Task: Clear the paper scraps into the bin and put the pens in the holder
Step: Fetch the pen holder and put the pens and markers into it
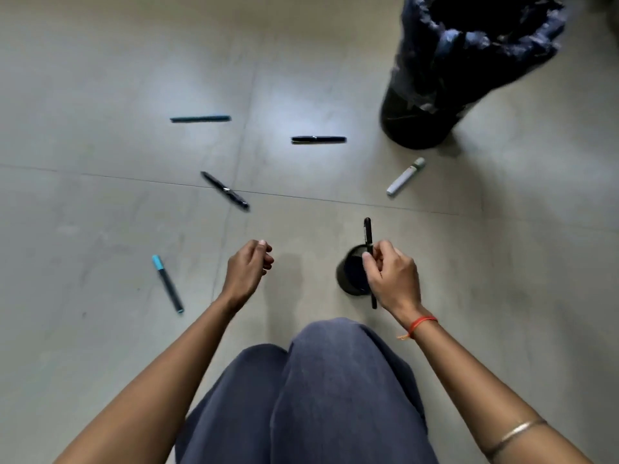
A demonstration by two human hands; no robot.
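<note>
The floor (100, 202) is grey tile with thin joints, and the person sits low on it, knees in dark blue trousers (321, 390) pointing forward. At the upper right stands the bin (469, 68), lined with a dark bag, and I can see no paper scraps on the floor, so I judge that part of the task finished. The step in hand is the pens. The right hand (393, 279) pinches a black pen (368, 236) between thumb and fingers, nearly upright, with its lower end just beside the rim of the small dark holder (348, 279) (whether the tip is already inside, I cannot tell). The left hand (249, 266) hangs near, fingers curled loosely and holding nothing. 5 pens lie scattered: a blue-capped pen (167, 284) to the left, a black pen with clip (225, 190) across a tile joint, a teal pen (200, 119) further away, a dark pen (318, 139) in the middle, and a white marker (405, 177) near the bin. The next move, I think, asks for guiding the tip over the opening and releasing it, then reaching for the nearest pen.
</note>
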